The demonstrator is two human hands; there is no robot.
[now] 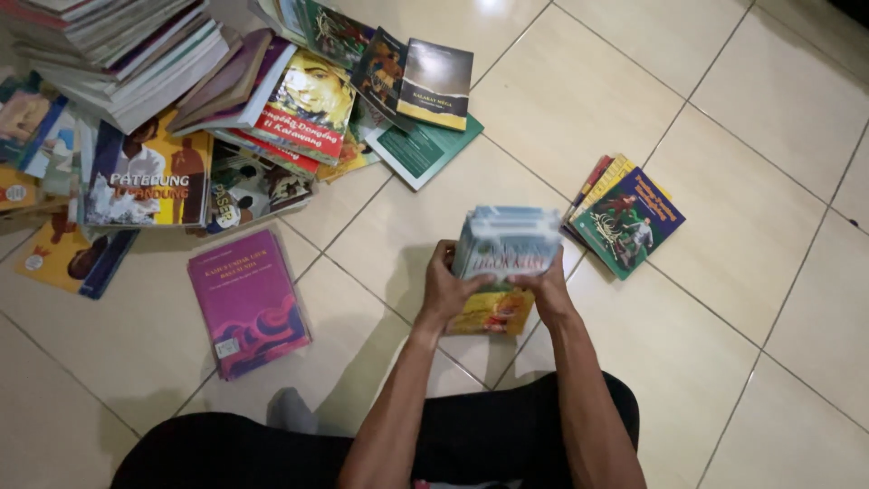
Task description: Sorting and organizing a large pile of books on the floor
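A small stack of books [503,249] is held upright just above the tiled floor [742,272], gripped from both sides so that its edges stay squared. The left hand [445,290] and right hand [546,292] are clamped on it, fingers wrapped round the covers. Right of the stack lies a fanned pile [623,215]; left of it, a magenta book [247,302].

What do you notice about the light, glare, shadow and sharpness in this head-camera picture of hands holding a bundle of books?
Head view: dim, warm light; a pale glare spot on the tiled floor at top centre; soft shadows fall beside the magenta book; the bundle of books looks motion-blurred between the left hand and right hand; the small stack beside it is sharper.
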